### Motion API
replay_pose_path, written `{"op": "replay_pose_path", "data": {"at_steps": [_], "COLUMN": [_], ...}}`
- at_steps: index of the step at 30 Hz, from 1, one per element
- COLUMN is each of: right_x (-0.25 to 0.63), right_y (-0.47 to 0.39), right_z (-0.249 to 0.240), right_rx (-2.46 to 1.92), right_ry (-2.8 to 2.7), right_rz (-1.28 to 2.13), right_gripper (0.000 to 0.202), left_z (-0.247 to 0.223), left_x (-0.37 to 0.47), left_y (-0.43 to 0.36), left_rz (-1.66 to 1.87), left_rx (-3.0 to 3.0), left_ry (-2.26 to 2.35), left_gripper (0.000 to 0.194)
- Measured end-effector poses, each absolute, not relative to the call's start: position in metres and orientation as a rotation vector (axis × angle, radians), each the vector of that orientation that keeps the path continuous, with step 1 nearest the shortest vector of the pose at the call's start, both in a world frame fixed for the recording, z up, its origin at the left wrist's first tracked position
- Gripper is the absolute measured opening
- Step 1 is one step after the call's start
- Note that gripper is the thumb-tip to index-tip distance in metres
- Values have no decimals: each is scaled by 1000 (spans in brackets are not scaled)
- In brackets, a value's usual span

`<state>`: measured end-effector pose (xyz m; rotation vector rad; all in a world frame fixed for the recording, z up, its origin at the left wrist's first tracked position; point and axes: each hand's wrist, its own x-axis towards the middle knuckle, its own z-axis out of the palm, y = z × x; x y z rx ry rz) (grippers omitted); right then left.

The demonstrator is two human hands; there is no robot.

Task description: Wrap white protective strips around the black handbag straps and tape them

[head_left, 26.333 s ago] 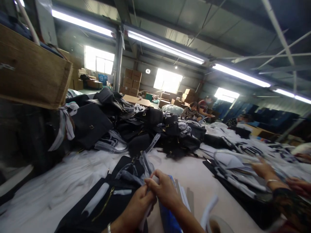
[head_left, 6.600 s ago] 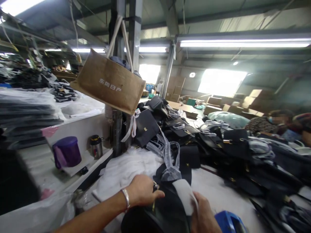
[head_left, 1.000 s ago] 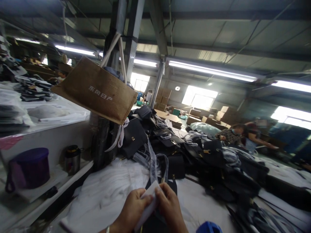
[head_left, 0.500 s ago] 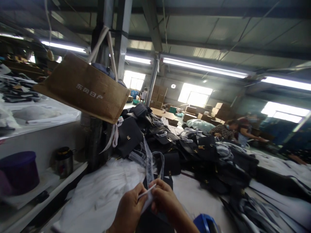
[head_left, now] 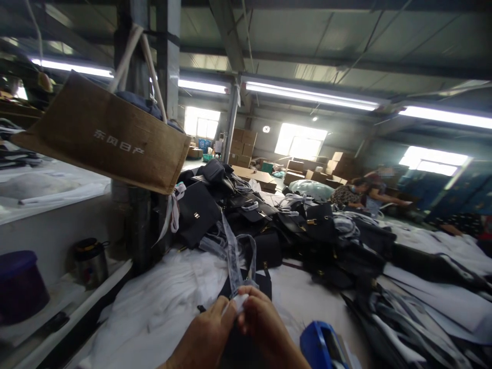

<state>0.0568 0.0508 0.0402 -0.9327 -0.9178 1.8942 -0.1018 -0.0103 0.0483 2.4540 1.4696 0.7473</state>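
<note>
My left hand (head_left: 205, 338) and my right hand (head_left: 263, 328) meet at the bottom centre, both pinching a small white folded piece (head_left: 239, 302) between their fingertips. Just beyond them stands a black bag (head_left: 249, 279) whose wrapped clear-plastic handle (head_left: 234, 253) loops up above my fingers. A blue tape dispenser (head_left: 321, 346) lies just right of my right hand.
A heap of black handbags (head_left: 292, 230) covers the table's middle and right. White sheets (head_left: 165, 297) lie at the left. A brown tote bag (head_left: 107, 136) hangs from a steel post (head_left: 167, 102). A flask (head_left: 90, 261) and purple tub (head_left: 19, 284) stand on a lower shelf. Other people (head_left: 361, 192) work far right.
The view has swung right, so the tote bag and shelf slid left. My hands have closed tighter on the white piece, which now shows much smaller between the fingers.
</note>
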Motion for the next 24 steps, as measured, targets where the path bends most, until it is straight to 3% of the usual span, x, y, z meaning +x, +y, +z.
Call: {"op": "replay_pose_path", "data": {"at_steps": [6, 10, 15, 19, 24], "right_x": [55, 48, 55, 58, 53], "right_y": [41, 46, 41, 29, 28], "right_z": [45, 30, 36, 64, 64], "right_rx": [-769, -866, -844, -784, -807], "right_ry": [-883, -1017, -1243, -1476, -1469], "right_rz": [1898, 1756, 1631, 1531, 1475], "right_gripper": [43, 47, 43, 30, 26], "left_z": [41, 37, 59, 73, 61], "left_x": [-105, -105, -116, -117, -107], "left_y": [-6, -9, -6, 10, 22], "left_rz": [739, 710, 831, 843, 788], "left_rx": [2595, 2634, 1927, 1370, 1251], "left_ry": [1451, 1495, 1292, 977, 772], "left_gripper": [30, 35, 20, 43, 40]}}
